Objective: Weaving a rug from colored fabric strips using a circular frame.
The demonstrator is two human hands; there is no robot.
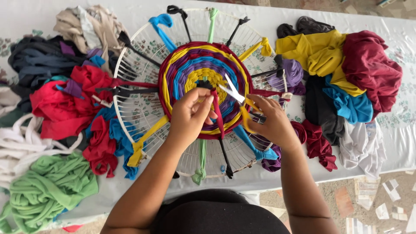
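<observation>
The left hand (pixel 190 113) pinches a dark red fabric strip (pixel 218 115) above the round woven mat (pixel 203 65) on the wire frame (pixel 130 125). The right hand (pixel 271 123) grips open scissors (pixel 236 96) beside the strip.

Dark red fabric strip (pixel 218 113): pinched taut, hanging near the centre. Yellow-handled steel scissors (pixel 239 100): blades open, right of the strip. Round multicoloured woven rag mat (pixel 190 60): flat on the frame.

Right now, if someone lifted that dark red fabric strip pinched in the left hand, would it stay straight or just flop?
Probably flop: the dark red strip already hangs limp from the left hand, like the soft crumpled green pile. It looks thin, so likely light. Being stretchy-looking cloth, it would hardly slide off; the scissors in the right hand seem far stiffer.
</observation>
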